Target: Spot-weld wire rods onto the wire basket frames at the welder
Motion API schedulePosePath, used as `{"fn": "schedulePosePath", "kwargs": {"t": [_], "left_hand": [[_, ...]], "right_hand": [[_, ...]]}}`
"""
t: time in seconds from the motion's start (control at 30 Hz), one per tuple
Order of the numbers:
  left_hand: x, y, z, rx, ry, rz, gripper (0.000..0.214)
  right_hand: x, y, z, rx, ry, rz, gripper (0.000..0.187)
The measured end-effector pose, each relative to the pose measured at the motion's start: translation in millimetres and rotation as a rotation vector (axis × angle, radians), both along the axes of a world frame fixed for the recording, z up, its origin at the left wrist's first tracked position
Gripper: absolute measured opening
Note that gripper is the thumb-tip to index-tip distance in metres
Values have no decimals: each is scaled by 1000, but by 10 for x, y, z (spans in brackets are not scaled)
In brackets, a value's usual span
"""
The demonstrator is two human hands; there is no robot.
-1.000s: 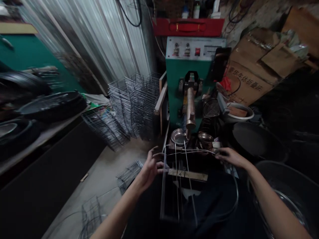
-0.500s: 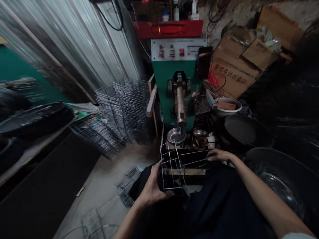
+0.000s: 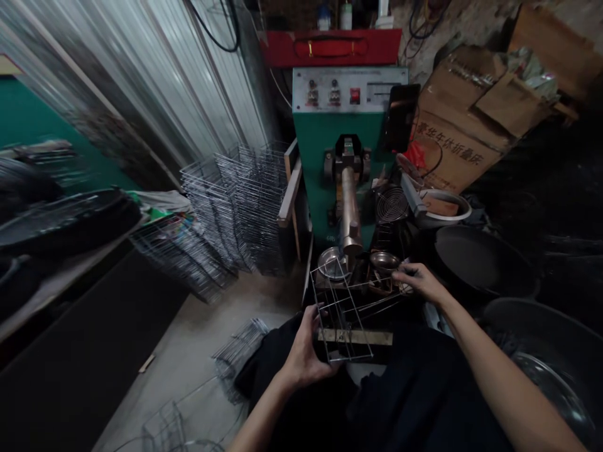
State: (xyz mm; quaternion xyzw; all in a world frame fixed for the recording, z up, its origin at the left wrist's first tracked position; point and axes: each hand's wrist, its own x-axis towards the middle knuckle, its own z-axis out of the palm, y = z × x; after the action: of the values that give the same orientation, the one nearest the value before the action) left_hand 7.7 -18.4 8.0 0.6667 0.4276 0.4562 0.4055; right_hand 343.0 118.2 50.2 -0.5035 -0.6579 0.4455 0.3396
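My left hand [image 3: 305,353] is wrapped around the near left side of a small wire rack [image 3: 337,305], its thumb along the bottom edge. The rack is tilted above my lap, in front of the green machine. Long thin wires run from it to the right. My right hand [image 3: 420,282] pinches the far end of these wires between thumb and fingers. Just beyond the rack, the machine's thick metal arm [image 3: 350,207] points down toward me. A shiny metal bowl [image 3: 332,262] sits below that arm, partly behind the rack's wires.
Tall stacks of wire racks [image 3: 235,207] stand at the left against corrugated metal. More wire pieces [image 3: 240,351] lie on the floor. The green machine [image 3: 318,157] has a switch panel. Dark round pans [image 3: 485,260] and a cardboard box [image 3: 452,138] are at the right.
The wire rack has tilted a little and shifted slightly right in view. My right hand has moved right and up with the wire ends. The camera view has shifted somewhat too.
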Motion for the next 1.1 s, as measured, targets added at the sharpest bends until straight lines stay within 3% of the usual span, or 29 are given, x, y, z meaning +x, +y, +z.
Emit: {"fn": "schedulePosePath", "kwargs": {"t": [0.4,0.6,0.9,1.1], "left_hand": [[-69,349,-140,58,-2,-42,112],[-79,419,-207,73,23,-29,105],[-72,535,-82,111,8,-50,101],[-105,606,-100,112,18,-55,103]], "right_hand": [[18,295,-128,28,30,11,56],[25,331,-142,26,12,0,59],[42,407,-233,44,5,-1,60],[37,414,-234,-6,28,-43,59]]}}
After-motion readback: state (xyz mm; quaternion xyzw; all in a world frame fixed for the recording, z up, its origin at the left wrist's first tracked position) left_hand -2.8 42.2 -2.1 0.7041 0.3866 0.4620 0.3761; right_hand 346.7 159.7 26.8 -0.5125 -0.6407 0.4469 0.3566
